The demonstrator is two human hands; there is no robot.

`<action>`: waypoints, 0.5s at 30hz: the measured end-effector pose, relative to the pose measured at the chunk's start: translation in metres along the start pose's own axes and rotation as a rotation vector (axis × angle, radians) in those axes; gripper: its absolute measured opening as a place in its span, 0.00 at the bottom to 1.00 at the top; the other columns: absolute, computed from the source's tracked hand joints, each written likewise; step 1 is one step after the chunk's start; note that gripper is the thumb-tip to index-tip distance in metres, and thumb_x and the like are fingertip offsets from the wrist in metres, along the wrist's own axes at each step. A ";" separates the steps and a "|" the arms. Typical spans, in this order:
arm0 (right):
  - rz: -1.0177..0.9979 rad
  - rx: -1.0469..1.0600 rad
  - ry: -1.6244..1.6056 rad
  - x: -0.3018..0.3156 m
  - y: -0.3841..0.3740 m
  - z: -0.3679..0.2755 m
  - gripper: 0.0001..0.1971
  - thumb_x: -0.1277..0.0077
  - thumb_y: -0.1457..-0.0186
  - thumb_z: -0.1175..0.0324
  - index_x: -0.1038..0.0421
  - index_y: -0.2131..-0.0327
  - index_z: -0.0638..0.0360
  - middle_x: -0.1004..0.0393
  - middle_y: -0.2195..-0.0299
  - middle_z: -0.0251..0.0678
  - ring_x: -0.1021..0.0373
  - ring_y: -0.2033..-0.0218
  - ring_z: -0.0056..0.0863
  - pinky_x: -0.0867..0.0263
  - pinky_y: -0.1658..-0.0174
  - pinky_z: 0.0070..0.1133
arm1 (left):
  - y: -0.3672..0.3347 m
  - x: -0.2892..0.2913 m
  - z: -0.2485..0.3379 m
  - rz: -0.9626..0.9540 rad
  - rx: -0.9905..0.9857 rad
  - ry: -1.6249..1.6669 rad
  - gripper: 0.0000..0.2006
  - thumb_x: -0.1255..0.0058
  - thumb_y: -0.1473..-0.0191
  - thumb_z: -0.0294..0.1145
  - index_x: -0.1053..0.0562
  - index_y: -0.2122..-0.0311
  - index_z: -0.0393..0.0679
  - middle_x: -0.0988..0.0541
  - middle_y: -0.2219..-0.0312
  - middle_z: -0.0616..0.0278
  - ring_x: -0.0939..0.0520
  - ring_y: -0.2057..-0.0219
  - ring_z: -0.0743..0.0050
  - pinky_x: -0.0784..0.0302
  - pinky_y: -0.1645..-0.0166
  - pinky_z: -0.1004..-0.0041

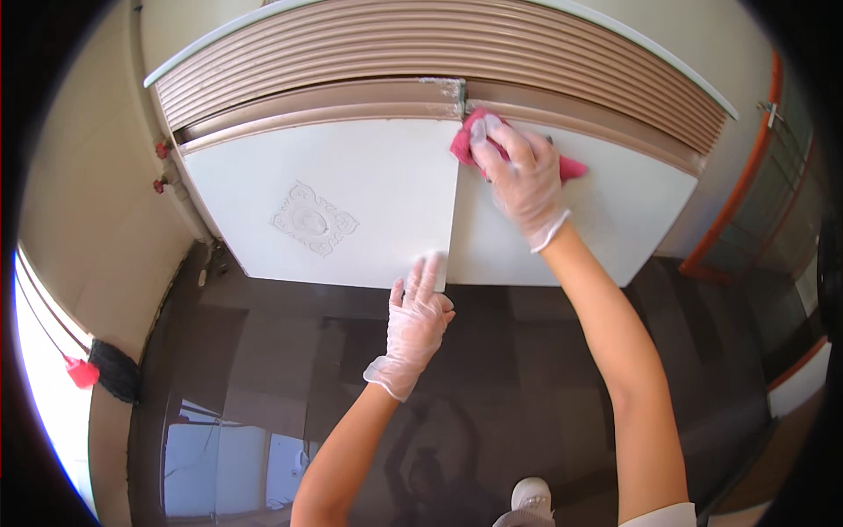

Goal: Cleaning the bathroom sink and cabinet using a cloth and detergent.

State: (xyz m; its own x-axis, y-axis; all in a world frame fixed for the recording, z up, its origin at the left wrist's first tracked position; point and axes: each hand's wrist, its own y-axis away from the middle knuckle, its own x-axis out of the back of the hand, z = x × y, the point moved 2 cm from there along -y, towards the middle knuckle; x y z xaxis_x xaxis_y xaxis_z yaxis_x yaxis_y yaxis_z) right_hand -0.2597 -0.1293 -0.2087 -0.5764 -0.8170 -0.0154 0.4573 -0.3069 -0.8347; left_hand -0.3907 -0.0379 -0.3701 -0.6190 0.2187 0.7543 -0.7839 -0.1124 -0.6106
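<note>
A pinkish-red cloth (461,147) is bunched under my right hand (525,184), which wears a clear disposable glove. My fingers press it to the top inner corner of the right white cabinet door (615,206), by the gap between the two doors. Below and to the left, my left hand (416,321), gloved likewise, has its fingers stretched out at the bottom right corner of the left white door (378,198). Its fingertips overlap that door and are slightly blurred; no object shows in it. The left door bears a raised ornamental pattern (313,220).
Above the doors runs a ribbed pinkish-beige front (395,44). Red-handled valves (161,151) and a pipe are at the left wall. An orange-framed glass door (746,184) stands at right. My white shoe (532,496) is on the dark, glossy tiled floor (527,386).
</note>
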 end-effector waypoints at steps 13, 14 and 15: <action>-0.017 -0.121 -0.196 -0.002 0.009 -0.009 0.16 0.48 0.63 0.68 0.30 0.65 0.45 0.39 0.60 0.19 0.43 0.62 0.19 0.40 0.70 0.17 | -0.036 0.000 -0.005 -0.026 -0.207 -0.045 0.13 0.43 0.66 0.29 0.35 0.74 0.44 0.46 0.47 0.48 0.43 0.47 0.44 0.44 0.46 0.57; -0.072 -0.127 -0.191 0.002 0.006 -0.009 0.17 0.49 0.63 0.66 0.31 0.63 0.45 0.40 0.59 0.19 0.43 0.62 0.19 0.41 0.67 0.19 | -0.037 0.005 -0.001 -0.050 -0.195 -0.021 0.13 0.43 0.67 0.29 0.34 0.74 0.44 0.45 0.47 0.48 0.43 0.47 0.44 0.44 0.46 0.57; -0.105 -0.096 -0.223 0.002 0.002 -0.007 0.18 0.51 0.61 0.64 0.32 0.60 0.46 0.40 0.56 0.19 0.43 0.61 0.20 0.43 0.64 0.21 | -0.037 0.012 0.001 -0.042 -0.206 -0.035 0.13 0.43 0.67 0.28 0.34 0.74 0.44 0.45 0.47 0.48 0.42 0.47 0.46 0.44 0.46 0.56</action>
State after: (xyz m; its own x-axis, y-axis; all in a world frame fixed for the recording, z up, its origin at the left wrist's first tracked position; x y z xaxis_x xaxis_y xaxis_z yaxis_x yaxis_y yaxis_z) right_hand -0.2649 -0.1275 -0.2144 -0.4486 -0.8740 0.1869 0.3308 -0.3566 -0.8737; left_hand -0.3686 -0.0325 -0.3382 -0.5904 0.1852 0.7856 -0.7845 0.0972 -0.6125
